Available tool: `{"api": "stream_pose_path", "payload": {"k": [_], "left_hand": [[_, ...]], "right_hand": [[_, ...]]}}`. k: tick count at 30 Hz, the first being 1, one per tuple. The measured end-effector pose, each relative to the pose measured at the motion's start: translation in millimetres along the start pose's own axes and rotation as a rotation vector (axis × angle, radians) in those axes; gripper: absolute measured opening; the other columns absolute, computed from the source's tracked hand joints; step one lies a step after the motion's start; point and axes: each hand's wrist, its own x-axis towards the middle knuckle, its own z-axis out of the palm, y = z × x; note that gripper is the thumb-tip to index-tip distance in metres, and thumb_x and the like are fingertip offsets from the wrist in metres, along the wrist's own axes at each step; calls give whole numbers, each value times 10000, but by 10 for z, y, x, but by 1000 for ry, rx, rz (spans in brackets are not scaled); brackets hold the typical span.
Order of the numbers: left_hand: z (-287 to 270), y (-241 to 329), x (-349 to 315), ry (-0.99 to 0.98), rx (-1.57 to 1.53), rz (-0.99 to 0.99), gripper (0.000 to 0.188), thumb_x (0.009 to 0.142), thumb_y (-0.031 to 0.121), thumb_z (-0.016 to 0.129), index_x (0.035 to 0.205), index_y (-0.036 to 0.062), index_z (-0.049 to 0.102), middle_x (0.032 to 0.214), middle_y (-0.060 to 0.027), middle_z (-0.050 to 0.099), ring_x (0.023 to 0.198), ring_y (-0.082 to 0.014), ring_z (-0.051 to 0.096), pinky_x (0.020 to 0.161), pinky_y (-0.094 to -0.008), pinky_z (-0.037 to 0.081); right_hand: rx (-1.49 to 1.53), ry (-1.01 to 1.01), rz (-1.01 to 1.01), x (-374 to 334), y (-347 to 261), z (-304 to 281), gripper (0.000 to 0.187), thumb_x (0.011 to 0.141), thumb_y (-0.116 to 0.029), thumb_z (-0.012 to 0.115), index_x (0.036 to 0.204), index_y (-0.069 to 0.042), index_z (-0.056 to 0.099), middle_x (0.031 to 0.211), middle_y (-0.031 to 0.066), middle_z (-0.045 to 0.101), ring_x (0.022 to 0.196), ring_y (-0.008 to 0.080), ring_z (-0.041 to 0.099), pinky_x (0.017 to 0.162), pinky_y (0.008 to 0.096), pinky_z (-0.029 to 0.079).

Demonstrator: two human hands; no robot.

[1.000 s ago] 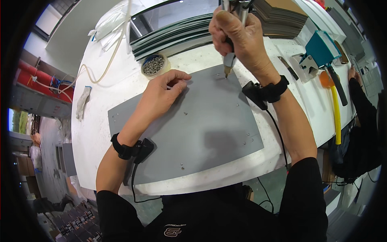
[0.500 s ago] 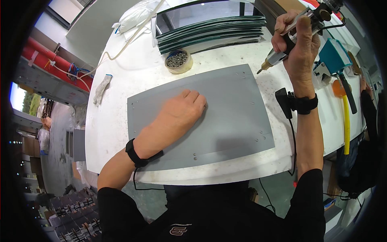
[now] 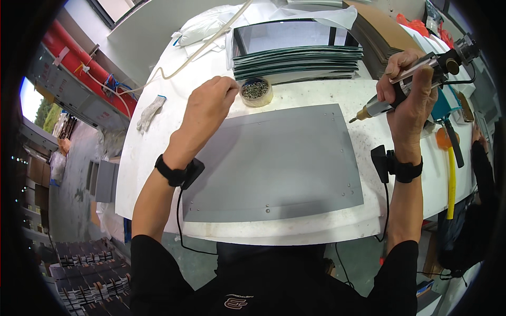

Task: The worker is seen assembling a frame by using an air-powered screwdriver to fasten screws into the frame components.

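Note:
My left hand (image 3: 212,102) is beside a small round tub (image 3: 259,103), its fingers curled together at the tub's left rim. Whatever those fingers may pinch is hidden. Small metal fasteners (image 3: 255,90) fill the tub. A flat grey panel (image 3: 284,163) lies in front of me on the white table, with small round fasteners or holes along its edges. My right hand (image 3: 411,100) is wrapped round a silver and black power screwdriver (image 3: 378,106). Its brass-coloured nose and thin bit point down left, above the table past the panel's far right corner.
Behind the tub is a stack of dark-edged glass panes (image 3: 298,62). A white glove (image 3: 151,113) lies at left, near a pale hose (image 3: 197,52). At right are a teal dustpan-like thing (image 3: 446,102) and a yellow handle (image 3: 451,184). Another person's sleeve (image 3: 482,163) shows far right.
My left hand has left the panel's surface and moved left and away from me to the tub. The right hand still grips the screwdriver. The whole view has shifted slightly.

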Motion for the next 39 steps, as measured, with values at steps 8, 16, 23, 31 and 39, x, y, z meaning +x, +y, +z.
{"api": "stream_pose_path", "payload": {"k": [8, 16, 23, 31, 39], "left_hand": [[-712, -131, -1459, 132, 1, -277, 69, 943, 94, 667, 988, 44, 679, 903, -142, 697, 822, -321, 682, 733, -398, 534], [-572, 56, -2739, 266, -298, -447, 128, 917, 68, 688, 1040, 38, 706, 944, -133, 690, 900, -300, 681, 792, -377, 558], [-397, 98, -2961, 459, -275, -368, 136, 900, 48, 684, 1030, 29, 650, 973, -101, 634, 902, -283, 650, 783, -375, 552], [-377, 10, -2941, 518, -310, -372, 112, 905, 78, 678, 1004, 33, 650, 928, -107, 607, 880, -291, 634, 780, -387, 541], [-399, 53, -2986, 536, -300, -385, 87, 905, 80, 671, 975, 34, 651, 906, -110, 605, 854, -290, 630, 764, -387, 536]], "right_hand": [[-170, -317, 51, 140, -297, 698, 222, 963, -283, 751, 1013, -76, 687, 893, 14, 673, 592, 29, 558, 486, 190, 427], [-460, -1005, -117, -137, -458, 2684, 367, 789, -131, 869, 1080, -46, 662, 879, 99, 671, 731, 273, 653, 664, 345, 503], [-381, -1374, -259, -737, 51, 4006, 359, 805, -124, 834, 1107, -68, 649, 979, 85, 660, 792, 297, 688, 718, 394, 545], [-339, -1684, -225, -1145, 833, 4682, 378, 809, -73, 813, 1144, -91, 638, 1081, 89, 639, 958, 319, 666, 844, 416, 541], [-310, -1669, -261, -1329, 762, 4483, 459, 799, -36, 793, 1233, -80, 650, 1129, 115, 630, 1072, 327, 616, 943, 416, 514]]}}
